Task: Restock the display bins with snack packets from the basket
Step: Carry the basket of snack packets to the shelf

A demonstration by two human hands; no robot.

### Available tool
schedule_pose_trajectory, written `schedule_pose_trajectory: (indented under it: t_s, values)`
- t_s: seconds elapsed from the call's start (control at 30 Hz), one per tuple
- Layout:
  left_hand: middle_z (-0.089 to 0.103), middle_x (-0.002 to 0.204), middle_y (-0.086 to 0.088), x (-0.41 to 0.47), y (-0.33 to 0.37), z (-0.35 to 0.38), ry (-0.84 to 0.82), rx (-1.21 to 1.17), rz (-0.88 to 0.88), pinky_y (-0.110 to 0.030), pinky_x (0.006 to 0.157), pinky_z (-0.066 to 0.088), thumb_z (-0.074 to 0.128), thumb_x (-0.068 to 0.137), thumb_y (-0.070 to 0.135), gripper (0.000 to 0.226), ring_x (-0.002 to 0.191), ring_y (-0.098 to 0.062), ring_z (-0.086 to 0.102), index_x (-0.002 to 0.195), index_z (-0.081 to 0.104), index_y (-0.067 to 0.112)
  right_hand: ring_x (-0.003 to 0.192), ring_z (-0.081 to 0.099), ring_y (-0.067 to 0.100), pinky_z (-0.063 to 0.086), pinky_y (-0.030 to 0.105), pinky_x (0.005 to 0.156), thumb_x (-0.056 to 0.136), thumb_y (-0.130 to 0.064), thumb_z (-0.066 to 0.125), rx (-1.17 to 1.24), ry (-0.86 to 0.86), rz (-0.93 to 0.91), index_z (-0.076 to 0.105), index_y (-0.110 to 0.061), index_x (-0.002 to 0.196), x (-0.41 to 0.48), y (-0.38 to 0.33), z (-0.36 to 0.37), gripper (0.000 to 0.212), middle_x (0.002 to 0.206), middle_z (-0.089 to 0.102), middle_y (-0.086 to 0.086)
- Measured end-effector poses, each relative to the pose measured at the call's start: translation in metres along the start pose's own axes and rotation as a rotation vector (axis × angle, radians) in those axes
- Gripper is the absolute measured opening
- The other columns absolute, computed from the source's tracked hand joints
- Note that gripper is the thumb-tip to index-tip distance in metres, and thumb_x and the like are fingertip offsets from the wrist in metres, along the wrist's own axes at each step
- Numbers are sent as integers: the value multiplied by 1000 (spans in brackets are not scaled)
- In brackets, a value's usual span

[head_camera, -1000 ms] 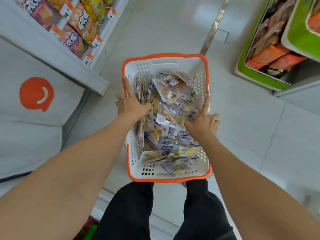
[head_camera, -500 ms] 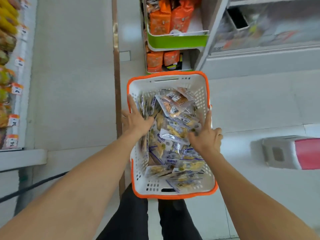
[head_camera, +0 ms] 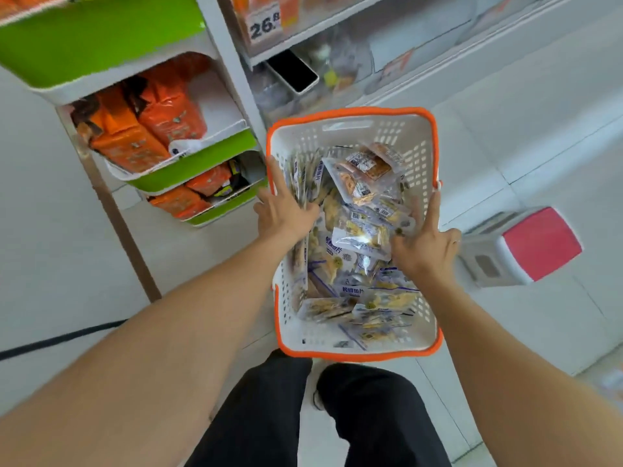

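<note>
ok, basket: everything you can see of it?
The basket is a rectangular white plastic tub with perforated walls, an orange rim and a handle slot in the far wall. It is upright, roughly level, loaded with clear snack packets. The left hand grips its left wall, the right hand its right wall, thumbs inside.

A shelf-edge price tag reads "26.8"; print on the snack packets is blurred.

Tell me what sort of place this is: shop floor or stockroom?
Most likely a shop's sales floor: a shelf price tag reads 26.8, green display bins hold orange packs, and a basket of snack packets is held beside them.
</note>
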State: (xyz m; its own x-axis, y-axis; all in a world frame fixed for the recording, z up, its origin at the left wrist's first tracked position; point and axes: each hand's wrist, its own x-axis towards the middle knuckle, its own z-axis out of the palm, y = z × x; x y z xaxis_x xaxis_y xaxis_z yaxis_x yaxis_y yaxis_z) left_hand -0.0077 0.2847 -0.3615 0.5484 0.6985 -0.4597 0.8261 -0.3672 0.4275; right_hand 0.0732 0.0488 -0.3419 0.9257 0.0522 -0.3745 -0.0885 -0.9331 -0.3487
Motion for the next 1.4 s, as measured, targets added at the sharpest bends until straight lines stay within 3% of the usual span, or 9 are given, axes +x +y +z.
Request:
schedule_pose_trajectory:
  t_s: [0.23, 0.33, 0.5, 0.7, 0.8, 0.93, 1.07, 1.2, 1.4]
  values:
    - [33, 140, -26, 80, 129, 44, -70, 148, 154, -48, 79, 41, 70, 89, 53, 122, 120, -50, 45, 157, -31, 40, 106, 49, 47, 35, 51, 89, 77, -43, 56, 147, -6, 189, -30, -54, 152, 103, 32, -14, 114, 112, 61, 24]
    - [33, 139, -23, 118, 180, 77, -90, 203, 191, -51, 81, 46, 69, 88, 56, 123, 118, -48, 45, 155, -33, 42, 113, 46, 49, 40, 54, 96, 81, -37, 61, 184, -40, 266, -30, -53, 152, 157, 49, -17, 116, 120, 56, 28]
    - [33, 139, -24, 178, 252, 140, -118, 255, 257, -48, 77, 43, 70, 89, 53, 122, 116, -48, 46, 155, -33, 44, 109, 45, 47, 32, 46, 83, 81, -36, 62, 252, -32, 324, -30, -47, 154, 239, 82, -11, 118, 116, 57, 23]
    - [34, 135, -22, 246, 314, 213, -161, 318, 399, -48, 79, 45, 68, 89, 53, 121, 111, -44, 46, 156, -33, 40, 112, 44, 51, 37, 54, 95, 87, -35, 62, 271, 24, 429, -34, -42, 154, 323, 107, 12, 117, 120, 55, 29]
    - [35, 136, -23, 280, 339, 251, -178, 364, 466, -48, 79, 47, 66, 89, 51, 120, 109, -43, 47, 157, -32, 38, 121, 39, 52, 36, 54, 102, 87, -32, 62, 296, 34, 510, -32, -41, 155, 363, 117, 29, 117, 128, 52, 29]
    - [31, 146, -26, 324, 361, 298, -222, 413, 494, -49, 91, 45, 66, 91, 50, 118, 119, -45, 45, 159, -30, 36, 123, 36, 48, 40, 53, 101, 86, -30, 63, 336, 57, 583, -30, -44, 155, 416, 132, 62, 117, 132, 44, 31]
    - [34, 139, -23, 361, 361, 351, -228, 393, 528, -47, 80, 42, 69, 88, 53, 122, 113, -43, 45, 158, -29, 37, 104, 48, 47, 47, 51, 94, 85, -30, 62, 365, 77, 619, -25, -49, 156, 458, 150, 94, 114, 117, 34, 21]
    - [30, 147, -26, 391, 358, 395, -249, 432, 568, -49, 88, 46, 72, 86, 55, 127, 120, -44, 44, 158, -30, 33, 96, 48, 44, 47, 48, 89, 84, -34, 62, 345, 77, 630, -22, -48, 157, 495, 173, 120, 112, 109, 30, 15]
    - [25, 150, -25, 417, 377, 441, -231, 478, 603, -45, 87, 40, 65, 89, 49, 116, 121, -42, 42, 163, -20, 22, 102, 37, 38, 41, 49, 92, 81, -37, 61, 305, 62, 676, -11, -38, 162, 540, 190, 140, 110, 125, 35, 22]
